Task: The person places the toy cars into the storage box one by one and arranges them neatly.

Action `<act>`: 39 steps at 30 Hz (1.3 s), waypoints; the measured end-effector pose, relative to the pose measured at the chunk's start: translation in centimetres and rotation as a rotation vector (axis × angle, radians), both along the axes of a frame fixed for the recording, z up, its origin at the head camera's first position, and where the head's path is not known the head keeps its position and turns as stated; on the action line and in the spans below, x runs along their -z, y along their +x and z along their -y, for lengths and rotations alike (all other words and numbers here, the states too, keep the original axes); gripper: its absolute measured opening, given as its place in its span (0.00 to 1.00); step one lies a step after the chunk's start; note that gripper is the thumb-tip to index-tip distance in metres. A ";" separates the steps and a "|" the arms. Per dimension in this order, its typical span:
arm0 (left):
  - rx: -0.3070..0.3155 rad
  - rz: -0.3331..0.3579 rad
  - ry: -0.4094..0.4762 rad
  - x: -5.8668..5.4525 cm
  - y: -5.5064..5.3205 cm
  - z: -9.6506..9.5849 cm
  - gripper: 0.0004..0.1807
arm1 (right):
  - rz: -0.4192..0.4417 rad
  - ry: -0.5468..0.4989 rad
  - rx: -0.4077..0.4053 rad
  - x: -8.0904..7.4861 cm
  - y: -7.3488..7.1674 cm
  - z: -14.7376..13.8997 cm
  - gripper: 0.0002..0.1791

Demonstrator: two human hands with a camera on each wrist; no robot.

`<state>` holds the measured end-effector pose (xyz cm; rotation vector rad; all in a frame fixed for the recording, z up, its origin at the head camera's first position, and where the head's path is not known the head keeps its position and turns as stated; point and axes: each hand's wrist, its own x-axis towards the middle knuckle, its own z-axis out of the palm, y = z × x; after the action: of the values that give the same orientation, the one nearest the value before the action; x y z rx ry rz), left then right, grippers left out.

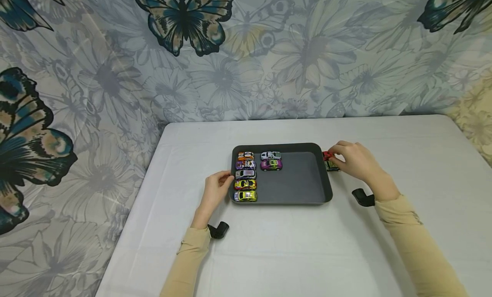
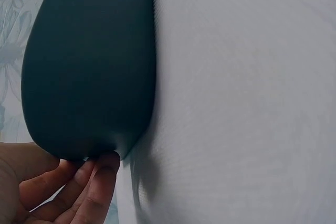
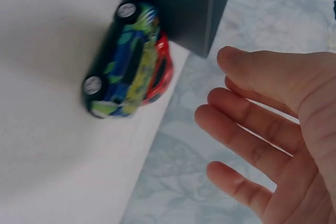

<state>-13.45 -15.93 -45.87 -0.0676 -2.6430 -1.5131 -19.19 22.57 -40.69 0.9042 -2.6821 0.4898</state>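
Observation:
A dark grey baking tray [image 1: 292, 181] lies on the table with toy cars in it. Along its left side runs a column of several cars, with a yellow-green car [image 1: 245, 196] nearest the front. Beside the column's far end are a white-and-green car [image 1: 270, 155] and a purple-and-green car [image 1: 271, 164]. My left hand [image 1: 217, 186] pinches the tray's left rim between thumb and fingers. Just outside the right rim sit a red car [image 3: 166, 66] and a green-and-blue car [image 3: 123, 66]. My right hand [image 1: 355, 160] hovers by these two, thumb and fingers apart, holding nothing.
A white cloth covers the table [image 1: 269, 254], whose far edge meets a hanging fabric [image 1: 307, 66] with butterflies and flowers. Black camera mounts [image 1: 218, 230] stick out from both wrists, close over the cloth.

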 end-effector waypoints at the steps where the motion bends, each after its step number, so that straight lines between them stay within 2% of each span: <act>1: 0.000 0.000 0.000 0.0 0.0 0.0 0.14 | 0.004 0.005 0.005 0.1 0.0 -0.2 0.09; 18: 0.011 -0.031 -0.008 0.1 0.0 0.0 0.13 | 0.078 0.045 0.008 1.7 0.3 -1.7 0.12; 39: 0.003 -0.006 -0.003 0.2 0.0 0.1 0.13 | 0.199 0.077 0.032 2.3 -0.1 -2.2 0.13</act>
<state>-13.48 -16.00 -46.07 -0.0769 -2.6413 -1.5081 -19.25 24.73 -42.97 0.8742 -2.9078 0.4967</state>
